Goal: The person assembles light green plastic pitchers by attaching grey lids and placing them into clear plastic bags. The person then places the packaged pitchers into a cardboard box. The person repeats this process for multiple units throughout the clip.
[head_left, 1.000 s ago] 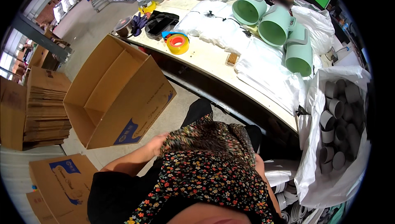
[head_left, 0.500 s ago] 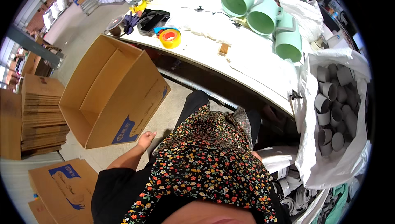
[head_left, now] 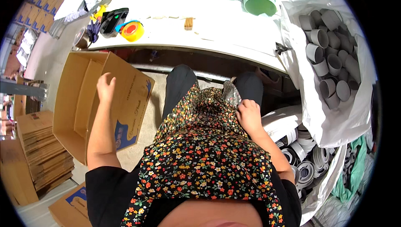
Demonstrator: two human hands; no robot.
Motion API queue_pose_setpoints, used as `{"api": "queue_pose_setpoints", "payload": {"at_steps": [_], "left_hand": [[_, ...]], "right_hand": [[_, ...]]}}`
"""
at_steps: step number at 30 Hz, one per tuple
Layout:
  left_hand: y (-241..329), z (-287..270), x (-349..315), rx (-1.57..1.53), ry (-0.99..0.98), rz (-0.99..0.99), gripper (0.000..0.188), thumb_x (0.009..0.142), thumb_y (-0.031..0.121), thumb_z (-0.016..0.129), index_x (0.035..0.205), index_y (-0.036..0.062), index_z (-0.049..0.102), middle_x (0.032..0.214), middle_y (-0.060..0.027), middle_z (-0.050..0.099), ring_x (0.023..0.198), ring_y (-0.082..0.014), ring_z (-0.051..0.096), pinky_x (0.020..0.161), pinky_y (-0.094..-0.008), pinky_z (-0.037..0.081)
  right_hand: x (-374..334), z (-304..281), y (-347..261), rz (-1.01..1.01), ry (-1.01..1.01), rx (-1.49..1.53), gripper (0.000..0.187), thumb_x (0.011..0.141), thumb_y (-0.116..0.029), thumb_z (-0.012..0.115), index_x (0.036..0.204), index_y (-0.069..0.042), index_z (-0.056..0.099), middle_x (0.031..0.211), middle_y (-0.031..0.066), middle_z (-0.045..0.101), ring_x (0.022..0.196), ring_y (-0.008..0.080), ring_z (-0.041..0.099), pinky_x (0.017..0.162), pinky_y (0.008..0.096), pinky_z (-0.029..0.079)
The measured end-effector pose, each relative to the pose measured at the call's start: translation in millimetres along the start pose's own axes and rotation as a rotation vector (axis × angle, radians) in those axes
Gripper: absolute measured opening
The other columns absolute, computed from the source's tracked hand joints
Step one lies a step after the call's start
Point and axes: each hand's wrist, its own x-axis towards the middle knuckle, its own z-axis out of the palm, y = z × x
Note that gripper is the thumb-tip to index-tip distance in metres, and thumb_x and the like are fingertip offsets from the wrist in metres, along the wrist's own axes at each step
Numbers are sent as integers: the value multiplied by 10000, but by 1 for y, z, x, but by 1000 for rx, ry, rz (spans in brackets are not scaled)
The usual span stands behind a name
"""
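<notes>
Left hand (head_left: 106, 88) hovers by carton (head_left: 133, 91); right hand (head_left: 249, 116) touches floral apron (head_left: 204, 156).

Glare is bleaching your table (head_left: 161, 33). You are seeing shadow under its near edge, which fisheye distortion is bowing.

Worktable (head_left: 163, 37), upper ctr.: pale top, overexposed by strong light; space beneath mostly in deep shadow, w/ metal rail (head_left: 146, 66) low along it. Grey flr. (head_left: 46, 58) runs up L side; blue-grey post (head_left: 21, 87) at far L, approx. horiz. in view; stacked cartons (head_left: 37, 8) in upper L bkgd.
</notes>
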Motion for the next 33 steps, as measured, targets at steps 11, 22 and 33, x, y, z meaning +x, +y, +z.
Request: {"api": "queue_pose_setpoints", "payload": {"at_steps": [11, 22, 33], "left_hand": [[-87, 12, 6, 346, -415, -370, 316, 824, 290, 594, 1038, 61, 565, 1034, -181, 612, 973, -354, 572, 802, -419, 462], [55, -55, -95, 53, -110, -113, 221, 823, 200, 589, 735, 10, 518, 760, -176, 550, 734, -376, 528, 662, -435, 424], [153, -25, -130, -668, -296, -278, 289, 810, 183, 642, 1037, 15, 581, 958, -155, 598, 880, -276, 600, 726, -358, 489]], "right_hand": [[-53, -7, 142, 827, 431, 743, 97, 840, -78, 574, 911, -14, 557, 732, 31, 566, 729, 95, 527, 682, 243, 436], [30, -60, 71, 409, 241, 425, 197, 785, -65, 622, 967, -1, 586, 904, 136, 583, 828, 270, 584, 750, 328, 470], [93, 7, 30, -58, 198, 241, 154, 758, -95, 617, 890, -19, 593, 932, 146, 596, 891, 338, 552, 789, 417, 445]]}}
